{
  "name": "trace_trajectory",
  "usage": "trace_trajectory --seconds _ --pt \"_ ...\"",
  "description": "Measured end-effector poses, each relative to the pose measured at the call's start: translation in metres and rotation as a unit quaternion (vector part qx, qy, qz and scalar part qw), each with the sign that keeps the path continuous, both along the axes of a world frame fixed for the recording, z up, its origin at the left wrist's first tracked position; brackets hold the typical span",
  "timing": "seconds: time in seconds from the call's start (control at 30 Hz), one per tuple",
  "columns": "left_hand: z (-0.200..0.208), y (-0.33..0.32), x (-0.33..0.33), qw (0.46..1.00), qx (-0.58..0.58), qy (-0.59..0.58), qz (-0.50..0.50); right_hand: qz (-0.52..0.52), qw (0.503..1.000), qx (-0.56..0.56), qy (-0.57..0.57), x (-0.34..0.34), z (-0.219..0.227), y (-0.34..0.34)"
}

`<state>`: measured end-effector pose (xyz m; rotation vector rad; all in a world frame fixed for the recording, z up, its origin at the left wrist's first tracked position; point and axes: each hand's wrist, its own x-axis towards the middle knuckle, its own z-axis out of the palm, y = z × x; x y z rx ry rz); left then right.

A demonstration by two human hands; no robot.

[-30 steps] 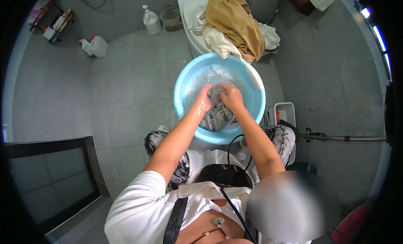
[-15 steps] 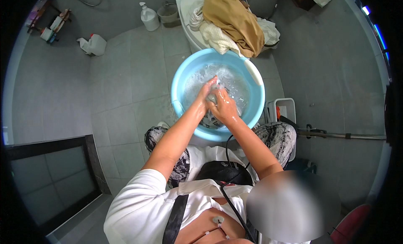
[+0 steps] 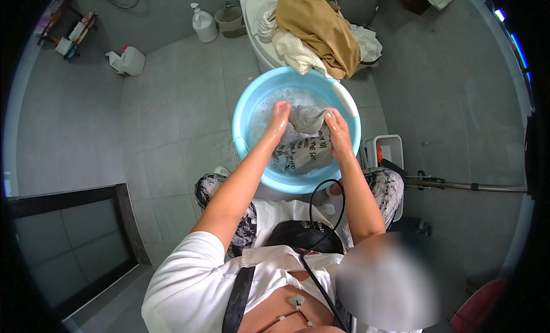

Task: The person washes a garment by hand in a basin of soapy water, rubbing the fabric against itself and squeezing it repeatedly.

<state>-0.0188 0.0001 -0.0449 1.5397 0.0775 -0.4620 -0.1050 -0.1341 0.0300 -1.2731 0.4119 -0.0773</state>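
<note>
A light blue round basin [image 3: 246,116] stands on the floor between my knees, with sudsy water [image 3: 264,111] inside. Over it I hold up a wet grey garment [image 3: 309,120] with dark lettering, its lower part hanging into the water. My left hand [image 3: 279,116] grips one edge of the cloth at the basin's left half. On the other side my right hand [image 3: 338,129] pinches the opposite edge, thumb on top. Between the hands the fabric is spread and bunched at its upper part. Foam clings to my wet fingers.
Tan and cream clothes [image 3: 315,24] are heaped on a white toilet [image 3: 252,12] beyond the basin. A white pump bottle [image 3: 204,25], a small bucket [image 3: 231,22] and a white jug [image 3: 128,61] stand by the wall. A white bin [image 3: 395,144] and metal pole [image 3: 475,186] are at right.
My hands were close together over the suds, with the cloth bunched between them. They have moved apart, the right one to the right, and the grey garment is now lifted and spread.
</note>
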Motion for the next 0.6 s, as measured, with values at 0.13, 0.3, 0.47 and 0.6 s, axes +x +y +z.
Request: trace_trajectory --seconds 0.13,0.3,0.47,0.6 --pt "0.025 -0.002 -0.025 0.814 0.456 -0.245 -0.264 0.01 0.998 0.056 -0.01 -0.011 0.024 0.0" --pt "-0.035 -0.006 -0.027 0.87 0.143 -0.172 -0.439 -0.003 0.983 0.177 -0.053 -0.012 0.046 0.009" --pt "-0.028 -0.011 -0.034 0.827 -0.087 -0.048 -0.553 0.02 0.963 0.255 -0.084 -0.007 0.07 0.002" --pt "0.024 0.007 -0.044 0.816 0.054 0.148 -0.556 0.032 0.984 0.159 -0.079 0.009 0.075 -0.004"
